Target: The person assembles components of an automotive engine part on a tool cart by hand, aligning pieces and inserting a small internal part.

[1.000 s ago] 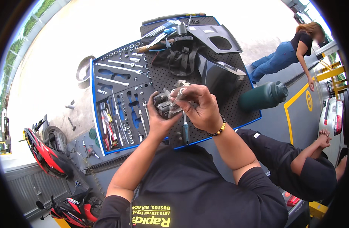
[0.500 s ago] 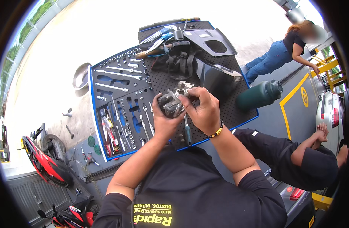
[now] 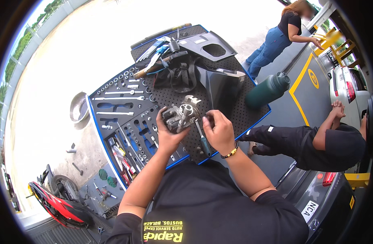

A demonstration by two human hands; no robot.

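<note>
My left hand (image 3: 170, 135) grips a grimy cast-metal mechanical part (image 3: 182, 114) with a round ring opening on top and a notched edge. Its exact kind I cannot make out. Just right of the part is my right hand (image 3: 219, 132), apart from it, thumb and fingers curled together; anything between them is hidden. Between the hands a screwdriver (image 3: 205, 145) with a teal handle lies on the perforated black bench top (image 3: 186, 146). Left of my left hand, sockets, ratchets and wrenches sit in a tool tray (image 3: 117, 107).
A dark green bottle (image 3: 267, 90) stands at the bench's right edge. Behind the part lie a black bag (image 3: 180, 77), hex keys, a hammer and dark panels (image 3: 210, 44). Two people are to the right, near parked cars. A red motorcycle (image 3: 54, 203) is at lower left.
My right hand has come off the metal part and moved slightly right and down. The part stays in my left hand. The whole view has shifted and turned a little.
</note>
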